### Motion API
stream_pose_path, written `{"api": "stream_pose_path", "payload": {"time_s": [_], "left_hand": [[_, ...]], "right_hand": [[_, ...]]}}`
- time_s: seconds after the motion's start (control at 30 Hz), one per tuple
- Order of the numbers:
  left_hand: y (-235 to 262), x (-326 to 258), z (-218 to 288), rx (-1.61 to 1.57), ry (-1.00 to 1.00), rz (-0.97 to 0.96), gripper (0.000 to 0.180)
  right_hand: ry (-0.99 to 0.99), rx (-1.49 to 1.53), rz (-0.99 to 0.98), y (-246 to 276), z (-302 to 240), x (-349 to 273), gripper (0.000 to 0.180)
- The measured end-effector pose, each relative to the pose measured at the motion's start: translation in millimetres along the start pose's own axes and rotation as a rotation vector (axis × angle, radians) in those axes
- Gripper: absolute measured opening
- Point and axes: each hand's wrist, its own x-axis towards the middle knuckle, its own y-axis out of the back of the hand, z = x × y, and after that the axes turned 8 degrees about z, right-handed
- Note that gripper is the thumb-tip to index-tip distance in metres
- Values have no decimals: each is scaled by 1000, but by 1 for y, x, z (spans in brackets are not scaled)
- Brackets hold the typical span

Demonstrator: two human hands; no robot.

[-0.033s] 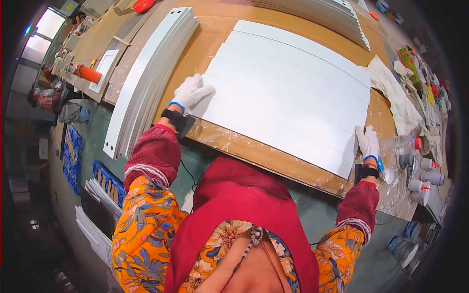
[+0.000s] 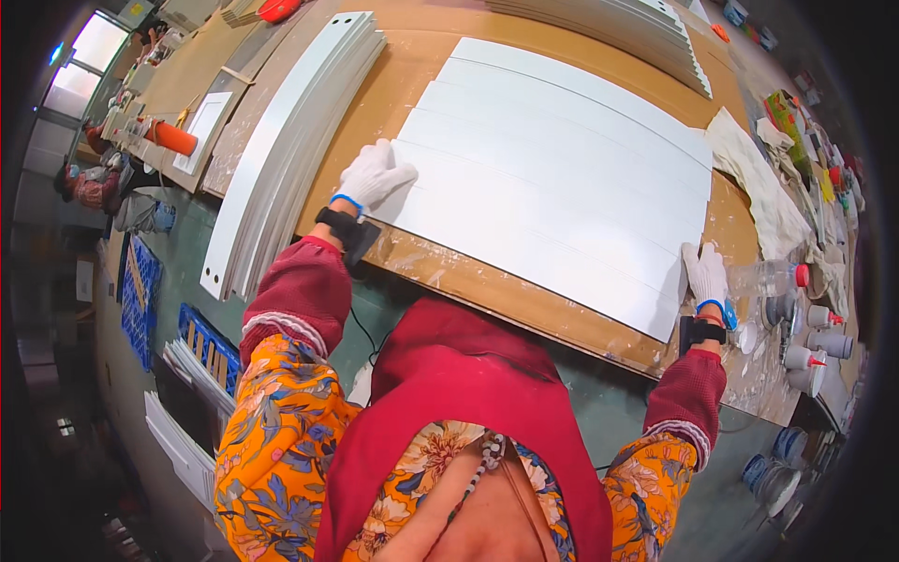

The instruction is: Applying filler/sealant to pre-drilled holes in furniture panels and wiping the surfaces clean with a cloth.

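Note:
Several long white boards (image 2: 552,178) lie edge to edge on brown cardboard, forming one wide flat panel with slightly stepped ends. My left hand (image 2: 375,176), in a white knit glove, rests at the panel's left end near the front corner, its fingertips over the board edge. At the right end, near the front right corner, my gloved right hand (image 2: 706,273) touches the board ends with fingers apart. Both hands look open, though the undersides of the fingers are hidden.
A stack of white boards with end holes (image 2: 281,159) stands left of the panel; another stack (image 2: 618,42) lies behind. To the right are a pale cloth (image 2: 754,187), a clear bottle with a red cap (image 2: 763,278) and several glue bottles (image 2: 824,330). Cardboard (image 2: 449,267) covers the bench.
Almost nothing differs. The view has shifted very slightly, and both hands stay at the ends of the white boards.

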Motion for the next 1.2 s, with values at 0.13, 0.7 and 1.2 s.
{"api": "stream_pose_path", "payload": {"time_s": [0.13,0.7,1.2], "left_hand": [[-3,-3,12,20,60,-1,68],[-35,112,50,33,-76,166,54],[-11,106,81,103,27,-12,59]], "right_hand": [[40,-4,40,-4,-7,-10,63],[-79,56,284,27,-37,77,63],[42,-225,161,-76,80,333,59]]}}
